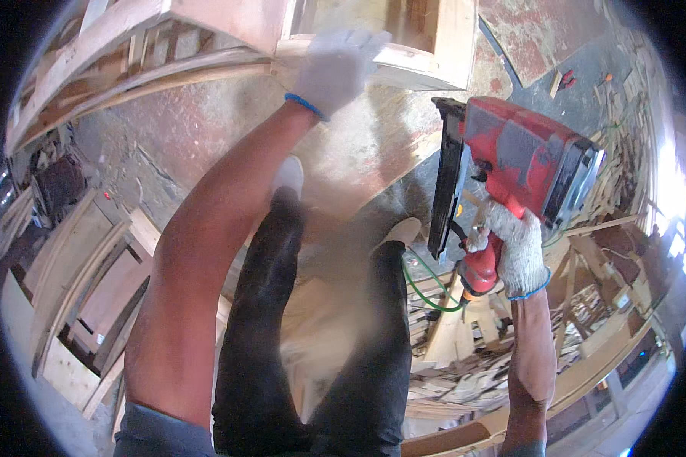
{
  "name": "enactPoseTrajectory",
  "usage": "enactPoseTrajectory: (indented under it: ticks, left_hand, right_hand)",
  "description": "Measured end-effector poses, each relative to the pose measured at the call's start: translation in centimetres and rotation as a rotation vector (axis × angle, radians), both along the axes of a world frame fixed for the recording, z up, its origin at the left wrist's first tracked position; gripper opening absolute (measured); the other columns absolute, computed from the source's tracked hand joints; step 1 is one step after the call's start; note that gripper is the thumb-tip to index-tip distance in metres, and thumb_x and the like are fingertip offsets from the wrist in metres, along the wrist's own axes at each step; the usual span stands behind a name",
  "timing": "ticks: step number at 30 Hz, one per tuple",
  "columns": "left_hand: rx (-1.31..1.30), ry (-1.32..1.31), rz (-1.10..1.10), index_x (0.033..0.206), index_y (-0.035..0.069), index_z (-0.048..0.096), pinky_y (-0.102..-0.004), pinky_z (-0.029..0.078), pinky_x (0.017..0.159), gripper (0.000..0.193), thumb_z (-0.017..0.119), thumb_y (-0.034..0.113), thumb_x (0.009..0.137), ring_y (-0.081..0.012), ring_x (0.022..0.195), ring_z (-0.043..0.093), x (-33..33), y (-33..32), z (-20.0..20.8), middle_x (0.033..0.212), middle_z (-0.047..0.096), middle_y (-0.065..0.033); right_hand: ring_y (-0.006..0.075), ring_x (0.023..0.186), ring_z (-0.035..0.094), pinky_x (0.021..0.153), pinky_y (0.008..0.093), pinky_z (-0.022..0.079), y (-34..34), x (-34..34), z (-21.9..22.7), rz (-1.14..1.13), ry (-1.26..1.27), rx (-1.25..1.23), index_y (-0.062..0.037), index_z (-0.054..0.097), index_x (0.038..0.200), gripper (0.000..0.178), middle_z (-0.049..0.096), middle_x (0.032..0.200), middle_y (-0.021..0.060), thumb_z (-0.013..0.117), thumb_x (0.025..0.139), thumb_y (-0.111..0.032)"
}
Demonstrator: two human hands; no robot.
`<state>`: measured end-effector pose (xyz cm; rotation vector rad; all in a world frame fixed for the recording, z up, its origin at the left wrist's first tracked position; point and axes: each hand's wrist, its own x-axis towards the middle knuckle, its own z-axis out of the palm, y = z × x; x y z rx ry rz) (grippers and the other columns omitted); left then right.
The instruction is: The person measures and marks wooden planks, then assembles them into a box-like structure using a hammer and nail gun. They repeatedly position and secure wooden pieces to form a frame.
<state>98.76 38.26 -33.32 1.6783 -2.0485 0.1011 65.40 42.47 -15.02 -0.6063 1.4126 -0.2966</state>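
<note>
My right hand [517, 247], in a white knit glove with a blue cuff, is closed round the handle of a red and black nail gun [511, 148]. The gun is held up off the floor, its long black magazine toward my legs. A green air hose [427, 298] runs to the bottom of its handle. My left hand [335, 72], gloved too and blurred, reaches forward to the near edge of a wooden frame [453, 65]. Its fingers look stretched out over the wood; whether they press on it I cannot tell.
A curved wooden frame [122, 42] stands at the far left. More wooden panels [107, 293] lie to my left. Heaps of wood strips and offcuts [617, 167] cover the right side. The worn floor [206, 126] shows between my feet and the frames.
</note>
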Motion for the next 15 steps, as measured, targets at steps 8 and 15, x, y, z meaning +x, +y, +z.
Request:
enactPoseTrajectory:
  ticks: [8, 15]
  left_hand:
    - [0.005, -0.181, 0.09, 0.127, 0.014, 0.064, -0.0377, 0.047, 0.088, 0.039, 0.063, 0.018, 0.088, -0.0207, 0.098, 0.062, 0.1, 0.4, -0.6, 0.101, 0.064, -0.0022]
    - [0.187, -0.071, 0.054, 0.138, 0.017, 0.06, -0.0425, 0.044, 0.102, 0.048, 0.063, 0.023, 0.09, -0.0239, 0.111, 0.061, 0.0, 0.3, -0.9, 0.12, 0.066, -0.0064]
  right_hand:
    - [0.0181, 0.06, 0.06, 0.056, 0.0362, 0.054, -4.0, 5.6, 1.2, 0.074, 0.169, -0.065, 0.0015, 0.06, 0.116, 0.024, 0.06, 0.076, 0.0056, 0.066, 0.094, -0.007]
    - [0.0185, 0.055, 0.057, 0.053, 0.0335, 0.05, -5.3, 6.8, 0.3, 0.266, 0.293, -0.171, -0.002, 0.059, 0.097, 0.016, 0.057, 0.072, 0.0057, 0.07, 0.091, -0.012]
